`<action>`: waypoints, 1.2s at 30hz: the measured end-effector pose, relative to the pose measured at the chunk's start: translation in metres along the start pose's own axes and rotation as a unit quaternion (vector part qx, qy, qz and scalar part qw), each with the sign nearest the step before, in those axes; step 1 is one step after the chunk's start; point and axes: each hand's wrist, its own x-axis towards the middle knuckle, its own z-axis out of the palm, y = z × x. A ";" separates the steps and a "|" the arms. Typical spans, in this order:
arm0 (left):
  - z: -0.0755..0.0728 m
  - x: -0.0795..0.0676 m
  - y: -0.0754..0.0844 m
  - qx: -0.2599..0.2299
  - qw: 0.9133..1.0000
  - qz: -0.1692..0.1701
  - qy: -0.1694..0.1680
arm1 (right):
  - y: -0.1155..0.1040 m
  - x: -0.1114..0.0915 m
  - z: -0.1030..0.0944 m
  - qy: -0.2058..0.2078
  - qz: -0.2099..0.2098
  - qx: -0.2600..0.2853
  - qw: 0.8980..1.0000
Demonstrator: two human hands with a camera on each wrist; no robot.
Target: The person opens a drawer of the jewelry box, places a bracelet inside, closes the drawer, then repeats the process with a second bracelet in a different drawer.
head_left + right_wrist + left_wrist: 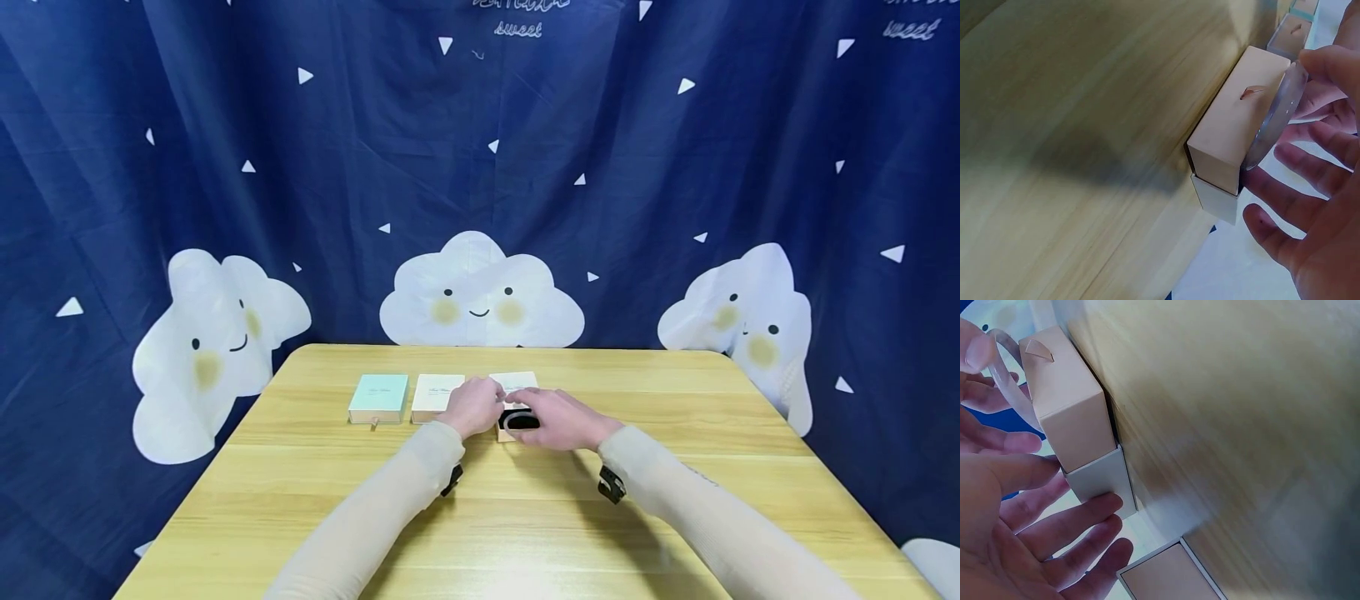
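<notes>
A pale translucent bangle stands tilted at the open side of a pulled-out box drawer, over its dark lining. My right hand pinches the bangle by its rim between thumb and fingers. The drawer's outside is pale pink, with a small ribbon tab on the front. Behind it is the white sleeve of the same box, partly covered by the hands. My left hand is at the left of this box; in the left wrist view its fairly straight fingers touch the sleeve's side and its thumb lies by the drawer edge.
Left of the hands, a closed white box and a closed mint-green box stand in a row on the wooden table. A dark blue curtain with white clouds hangs behind the table's far edge.
</notes>
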 end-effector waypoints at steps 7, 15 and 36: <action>-0.001 -0.001 0.002 0.003 1.000 -0.001 0.001 | 0.004 0.003 0.006 0.006 0.005 -0.021 1.000; -0.001 -0.001 0.002 0.000 1.000 -0.001 0.001 | 0.003 0.005 0.007 0.017 0.001 -0.050 0.999; 0.001 0.000 0.000 0.005 1.000 0.004 0.005 | -0.004 -0.003 0.004 0.051 -0.020 -0.091 0.994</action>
